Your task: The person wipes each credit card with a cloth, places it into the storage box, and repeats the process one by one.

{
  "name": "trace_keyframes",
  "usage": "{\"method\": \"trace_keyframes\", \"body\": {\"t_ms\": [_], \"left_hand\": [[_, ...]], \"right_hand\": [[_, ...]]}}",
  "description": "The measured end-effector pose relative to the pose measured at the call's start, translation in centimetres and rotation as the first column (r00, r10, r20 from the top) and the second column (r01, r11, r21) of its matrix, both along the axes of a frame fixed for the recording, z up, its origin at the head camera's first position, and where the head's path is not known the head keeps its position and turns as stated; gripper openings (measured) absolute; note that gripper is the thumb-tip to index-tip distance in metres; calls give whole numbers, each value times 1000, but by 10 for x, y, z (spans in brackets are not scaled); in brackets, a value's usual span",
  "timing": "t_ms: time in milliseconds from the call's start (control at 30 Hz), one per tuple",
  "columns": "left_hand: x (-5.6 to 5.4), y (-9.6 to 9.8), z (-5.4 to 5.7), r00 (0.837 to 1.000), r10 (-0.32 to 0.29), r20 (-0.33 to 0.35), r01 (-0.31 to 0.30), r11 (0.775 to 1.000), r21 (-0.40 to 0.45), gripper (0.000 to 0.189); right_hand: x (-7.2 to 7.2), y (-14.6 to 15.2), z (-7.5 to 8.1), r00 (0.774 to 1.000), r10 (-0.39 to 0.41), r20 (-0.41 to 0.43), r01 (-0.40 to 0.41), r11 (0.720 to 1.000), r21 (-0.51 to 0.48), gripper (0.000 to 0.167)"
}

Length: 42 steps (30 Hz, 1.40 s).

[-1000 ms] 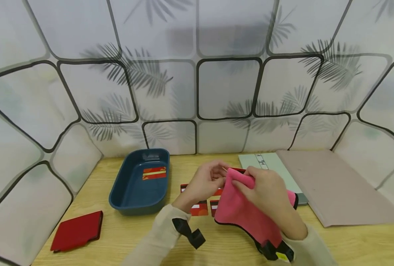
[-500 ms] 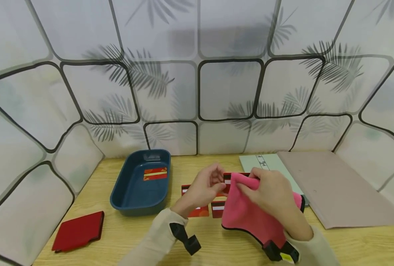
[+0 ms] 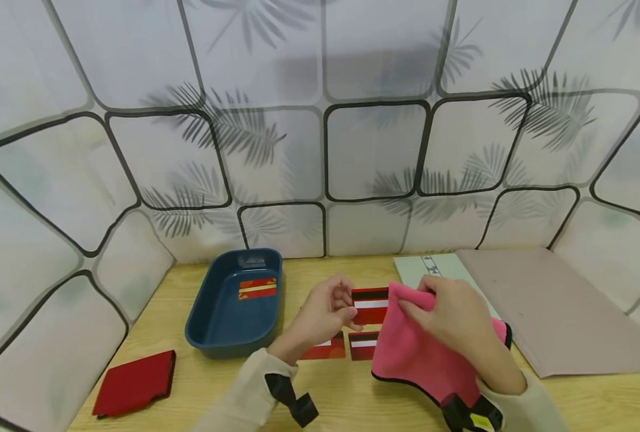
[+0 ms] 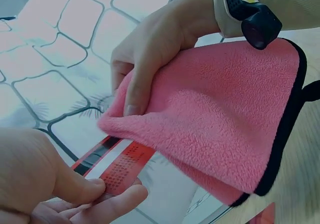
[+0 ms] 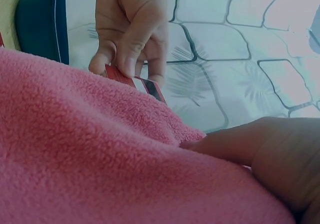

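The left hand (image 3: pixel 325 309) pinches a red, black-striped rectangular card (image 3: pixel 371 306) at its left end; the right hand (image 3: pixel 456 312) grips pink fleecy cloth (image 3: pixel 422 359) over the other. Far left, a blue oblong tray (image 3: pixel 229 325) holds a red-and-yellow card (image 3: pixel 257 288).

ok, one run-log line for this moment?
left hand: pinches striped red card | right hand: grips pink cloth over card's right end | blue tray: holds one red-and-gold card | red case: on table

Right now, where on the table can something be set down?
Bare wood lies between the red case and left sleeve, and at the back between the blue tray and green notebook. The middle is crowded: red cards, pink cloth, left hand, right hand.
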State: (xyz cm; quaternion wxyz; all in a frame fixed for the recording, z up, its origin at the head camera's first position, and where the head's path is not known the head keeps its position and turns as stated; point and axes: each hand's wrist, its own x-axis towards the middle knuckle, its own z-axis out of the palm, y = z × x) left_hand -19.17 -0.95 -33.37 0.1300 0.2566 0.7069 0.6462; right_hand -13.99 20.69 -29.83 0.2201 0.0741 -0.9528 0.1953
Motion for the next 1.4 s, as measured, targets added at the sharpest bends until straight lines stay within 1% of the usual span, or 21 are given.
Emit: {"method": "trace_keyframes", "body": {"t_ms": [100, 200, 333, 433, 467, 500, 567, 700, 733, 800, 867, 933, 1000, 1133, 1233, 1400], "left_hand": [[0, -1, -1, 999, 30, 14, -30, 1000, 6, 21], [-2, -2, -2, 998, 48, 27, -49, 999, 21, 22], [-4, -3, -3, 993, 117, -31, -117, 993, 0, 22], [-5, -1, -4, 984, 159, -76, -161, 987, -22, 24], [-5, 0, -4, 983, 164, -83, -166, 986, -22, 24], [-5, 1, -4, 982, 169, -88, -171, 985, -18, 25], [-6, 4, -5, 980, 173, -100, -176, 984, -18, 25], [-5, 12, -6, 976, 159, -148, -169, 984, -56, 26], [-5, 15, -6, 976, 148, -160, -160, 985, -68, 26], [-3, 19, -5, 975, 121, -185, -138, 987, -81, 27], [-1, 22, -5, 973, 100, -208, -118, 990, -74, 30], [2, 24, -5, 968, 84, -234, -99, 994, -50, 35], [4, 25, -5, 961, 78, -266, -88, 996, -26, 38], [8, 24, -6, 942, 85, -323, -86, 996, 10, 36], [10, 23, -8, 936, 86, -341, -85, 996, 17, 35], [11, 24, -8, 935, 81, -345, -81, 997, 15, 34]], "right_hand": [[1, 7, 0, 999, -32, -5, 32, 999, 13, 24], [1, 14, 3, 998, -67, 16, 66, 998, 22, 19], [4, 20, 11, 997, -60, 40, 60, 998, 0, 16], [7, 20, 14, 1000, -14, 20, 14, 1000, -16, 14], [8, 18, 14, 1000, 6, 4, -6, 1000, -11, 14], [9, 17, 13, 1000, 29, -7, -29, 1000, -8, 14], [11, 11, 11, 995, 99, -19, -100, 995, -20, 13], [10, -1, 4, 973, 230, 1, -229, 971, -67, 13], [9, -4, 2, 967, 253, 7, -252, 965, -78, 13], [7, -9, -2, 963, 269, 2, -268, 961, -66, 13], [3, -14, -5, 964, 264, -26, -265, 964, -36, 12], [1, -17, -7, 969, 242, -58, -242, 970, -4, 13], [0, -18, -9, 974, 210, -89, -210, 978, 14, 16], [1, -20, -10, 979, 160, -125, -157, 987, 33, 28], [3, -22, -11, 978, 155, -139, -149, 987, 55, 35], [4, -23, -8, 982, 138, -129, -129, 989, 70, 37]]}}
